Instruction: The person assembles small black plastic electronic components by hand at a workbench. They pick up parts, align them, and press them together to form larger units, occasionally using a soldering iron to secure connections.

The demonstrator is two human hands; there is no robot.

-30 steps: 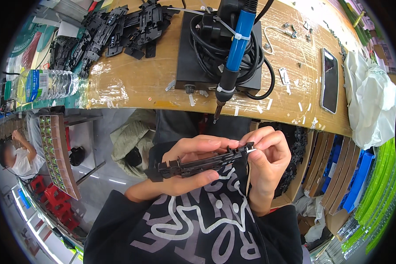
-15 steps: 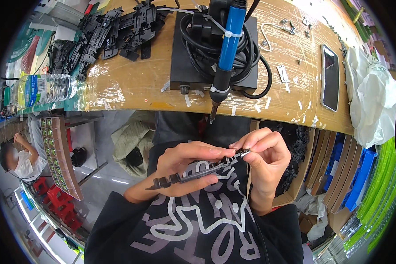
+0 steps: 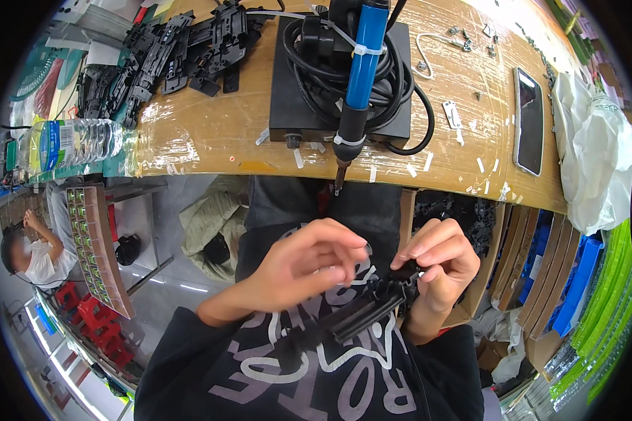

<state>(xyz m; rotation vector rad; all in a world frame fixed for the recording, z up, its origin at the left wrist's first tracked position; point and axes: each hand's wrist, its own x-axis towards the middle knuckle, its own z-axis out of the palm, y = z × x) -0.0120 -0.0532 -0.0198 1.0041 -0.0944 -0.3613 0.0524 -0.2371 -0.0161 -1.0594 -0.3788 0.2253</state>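
Now the black plastic part (image 3: 364, 318) is pinched at one end by the right hand (image 3: 445, 270), slanting before the shirt (image 3: 439, 386); the left hand (image 3: 300, 265) is loosely spread beside it, apparently empty. The free end is best steadied. That end is blurred, the gripped tip partly covered.

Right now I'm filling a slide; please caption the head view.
Right hand holding a long black part, left hand open beside it, in front of a workbench bearing a blue-handled tool.
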